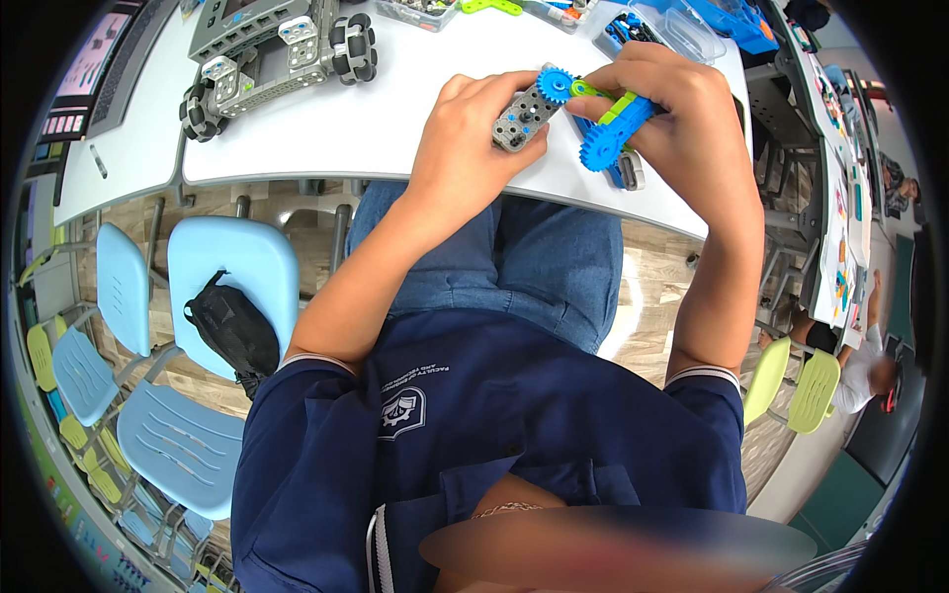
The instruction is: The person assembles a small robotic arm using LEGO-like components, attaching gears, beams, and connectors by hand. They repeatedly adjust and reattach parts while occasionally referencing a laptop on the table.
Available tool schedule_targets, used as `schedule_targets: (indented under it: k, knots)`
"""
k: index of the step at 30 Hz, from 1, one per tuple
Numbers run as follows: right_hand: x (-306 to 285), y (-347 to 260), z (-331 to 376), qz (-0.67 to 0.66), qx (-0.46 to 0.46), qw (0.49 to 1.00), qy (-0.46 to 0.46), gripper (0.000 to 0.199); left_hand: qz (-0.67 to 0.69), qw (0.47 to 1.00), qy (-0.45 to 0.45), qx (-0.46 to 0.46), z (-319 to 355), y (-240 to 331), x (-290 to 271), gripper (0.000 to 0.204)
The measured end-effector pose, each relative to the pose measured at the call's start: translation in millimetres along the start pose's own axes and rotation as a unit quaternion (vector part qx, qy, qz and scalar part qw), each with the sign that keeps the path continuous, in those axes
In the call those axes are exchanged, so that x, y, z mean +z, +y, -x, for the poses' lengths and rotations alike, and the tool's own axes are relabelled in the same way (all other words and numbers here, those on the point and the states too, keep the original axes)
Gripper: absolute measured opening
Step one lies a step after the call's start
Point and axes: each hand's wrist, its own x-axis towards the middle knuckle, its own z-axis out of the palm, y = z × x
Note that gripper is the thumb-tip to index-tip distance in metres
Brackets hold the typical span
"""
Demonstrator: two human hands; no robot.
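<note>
Above the table's near edge, my left hand (467, 148) is closed round a grey perforated building block (518, 125) with dark pins in its face. A round blue gear (556, 85) sits at the block's upper end. My right hand (682, 104) is closed on a blue and green geared arm (619, 127), which has a toothed blue end. A green link (585, 89) lies between the gear and my right fingers; whether it joins the two parts I cannot tell. Under the arm, a small grey piece (633, 172) shows partly beside my right hand.
A grey wheeled robot chassis (277, 84) stands on the white table (326, 138) at left, near a laptop (119, 79). Parts bins (652, 30) line the far side. Light blue chairs (232, 257) stand left, one bearing a black bag (233, 326). Another person (870, 366) is at far right.
</note>
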Motion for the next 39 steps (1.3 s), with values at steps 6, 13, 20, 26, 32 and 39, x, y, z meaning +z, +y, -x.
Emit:
schedule_targets:
  k: [6, 13, 20, 26, 32, 39]
  knots:
    - [-1, -6, 1, -0.003, -0.004, 1.0, -0.006, 0.019, -0.002, 1.0, 0.004, 0.01, 2, 1, 0, 0.044]
    - [9, -24, 18, 0.061, 0.035, 0.997, 0.025, 0.02, -0.01, 0.999, 0.018, 0.044, 3, 0, -1, 0.042]
    - [24, -44, 31, 0.097, 0.089, 0.989, 0.073, 0.019, -0.012, 0.999, 0.02, 0.043, 5, 2, -3, 0.048]
    - [32, -57, 36, 0.075, 0.091, 0.985, 0.129, 0.021, 0.008, 0.999, 0.024, 0.046, 7, 0, -4, 0.056]
    - [36, -68, 36, 0.068, 0.1, 0.979, 0.165, 0.024, 0.027, 0.997, 0.046, 0.059, 10, 0, -6, 0.057]
    - [42, -78, 33, 0.053, 0.114, 0.977, 0.171, 0.026, -0.004, 0.993, 0.091, 0.081, 12, -1, -5, 0.06]
